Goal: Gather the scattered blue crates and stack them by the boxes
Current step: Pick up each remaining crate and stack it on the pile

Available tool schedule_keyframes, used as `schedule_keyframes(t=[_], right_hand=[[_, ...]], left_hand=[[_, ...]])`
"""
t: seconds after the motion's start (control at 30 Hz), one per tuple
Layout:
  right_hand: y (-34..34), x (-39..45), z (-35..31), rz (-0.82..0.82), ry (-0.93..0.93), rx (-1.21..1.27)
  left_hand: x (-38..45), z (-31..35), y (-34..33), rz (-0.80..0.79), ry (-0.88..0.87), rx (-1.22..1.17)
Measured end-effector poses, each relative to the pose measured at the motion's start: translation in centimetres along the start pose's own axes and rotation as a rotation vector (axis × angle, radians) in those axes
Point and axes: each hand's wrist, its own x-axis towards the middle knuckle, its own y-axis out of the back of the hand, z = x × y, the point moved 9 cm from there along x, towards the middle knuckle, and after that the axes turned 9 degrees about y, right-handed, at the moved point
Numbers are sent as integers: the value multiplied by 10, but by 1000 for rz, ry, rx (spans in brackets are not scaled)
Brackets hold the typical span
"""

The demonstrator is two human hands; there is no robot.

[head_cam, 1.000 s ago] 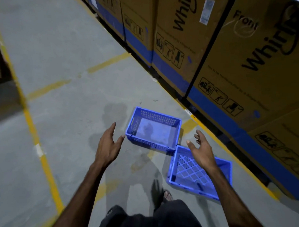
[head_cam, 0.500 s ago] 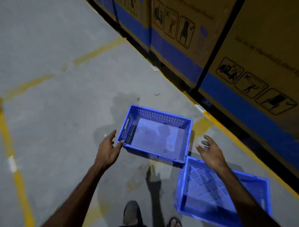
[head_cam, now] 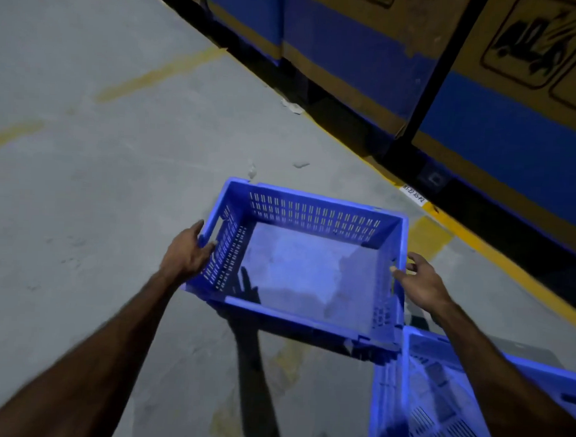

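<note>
Second crate: a blue plastic crate with a lattice floor [head_cam: 437, 400] sits at the bottom right, nearest the camera, partly crossed by the right forearm; its upper left corner lies just beside the near right corner of the other crate.
Left hand: the left hand [head_cam: 187, 255] grips the left short wall of the first crate at its handle slot, thumb over the rim and fingers curled around the edge.
Right hand: the right hand [head_cam: 420, 283] is at the right short wall of the same crate, thumb tip touching the rim; the fingers are spread and only loosely bent, so it touches rather than clasps.
First crate: a blue rectangular plastic crate with slotted walls and a solid pale floor [head_cam: 313, 219] lies open side up between the two hands; whether it rests on the floor or is lifted I cannot tell.
Floor: grey concrete floor [head_cam: 84, 163] with worn yellow painted lines [head_cam: 161, 72], one brighter line running along the foot of the boxes.
Label: a small white printed label [head_cam: 414, 193] lies on the floor beyond the crate.
Boxes: tall brown cardboard boxes with a blue band [head_cam: 360, 49] stand in a row along the far right, well apart from the crates.
</note>
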Motion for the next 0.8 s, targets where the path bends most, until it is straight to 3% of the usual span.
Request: schedule_keyframes(t=[0.37, 0.57, 0.8], right_hand=[[-37, 30, 50, 108, 94, -33], [-33, 12, 45, 131, 103, 3], [-14, 39, 7, 154, 227, 136]], left_hand=[[29, -39, -40, 71, 78, -144], [12, -47, -32, 90, 233, -227], [28, -20, 11, 190, 211, -245]])
